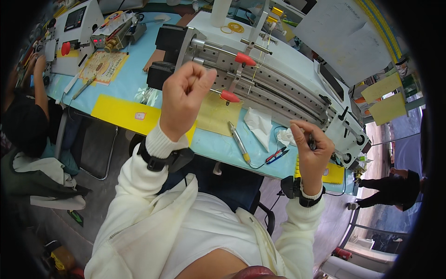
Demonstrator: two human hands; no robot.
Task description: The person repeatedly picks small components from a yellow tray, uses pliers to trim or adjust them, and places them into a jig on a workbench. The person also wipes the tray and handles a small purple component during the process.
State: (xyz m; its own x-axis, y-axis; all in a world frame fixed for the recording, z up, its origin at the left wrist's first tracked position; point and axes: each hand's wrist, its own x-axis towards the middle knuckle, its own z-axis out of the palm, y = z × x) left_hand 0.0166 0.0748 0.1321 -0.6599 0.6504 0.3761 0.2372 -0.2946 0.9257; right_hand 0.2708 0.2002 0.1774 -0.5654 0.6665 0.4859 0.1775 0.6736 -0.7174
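Note:
My left hand (182,101) is raised in front of the left end of a metal machine (278,100), thumb and fingers pressed together. Whatever it may hold is too small or hidden to make out. Over the table's front edge, farther right, my right hand (314,156) is closed around a small dark tool (311,142), mostly hidden by the fingers. Two red cone-shaped tips (245,59) stick out from the machine's shafts, with fine yellow strands near them. Between my hands, a silver pen-shaped tool (239,142) lies beside a crumpled white tissue (259,126).
A yellow board (124,114) lies along the left front edge of the light blue tabletop (209,145). Small red-and-blue cutters (277,156) rest near the front. Another machine (76,23) stands far left, by a seated person (28,111). Someone stands at far right (395,189).

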